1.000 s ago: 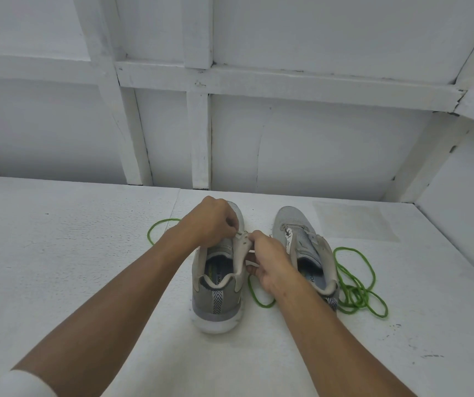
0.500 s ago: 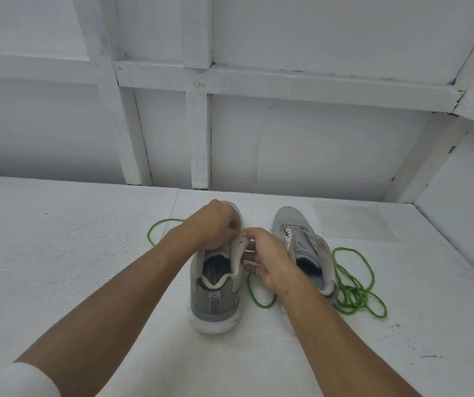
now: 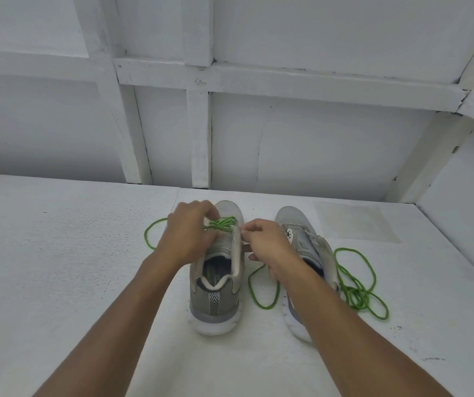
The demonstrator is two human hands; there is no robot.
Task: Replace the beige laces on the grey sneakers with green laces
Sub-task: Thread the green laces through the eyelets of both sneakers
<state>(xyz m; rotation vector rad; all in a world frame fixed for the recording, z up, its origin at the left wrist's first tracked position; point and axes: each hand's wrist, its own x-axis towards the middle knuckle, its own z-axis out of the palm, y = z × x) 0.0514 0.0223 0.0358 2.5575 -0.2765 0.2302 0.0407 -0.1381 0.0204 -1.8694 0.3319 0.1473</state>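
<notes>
Two grey sneakers stand heels toward me on the white surface. The left sneaker [image 3: 215,282] has a green lace [image 3: 223,223] crossed through its front eyelets. My left hand [image 3: 190,233] sits over that shoe's left side, fingers curled on the lace. My right hand [image 3: 267,247] pinches the lace at the shoe's right eyelet flap; a green loop [image 3: 261,293] trails from it between the shoes. The right sneaker [image 3: 304,253] is partly hidden by my right forearm and shows no lace. A second green lace [image 3: 359,285] lies coiled to its right.
The white surface [image 3: 58,267] ends at a white panelled wall [image 3: 230,138] just behind the shoes. A side wall [image 3: 465,224] rises at the right. A green loop [image 3: 151,234] lies on the surface left of the left sneaker.
My left hand has shifted left and up off the shoe's front, uncovering the green lacing there. My right hand has stayed at the right eyelet flap.
</notes>
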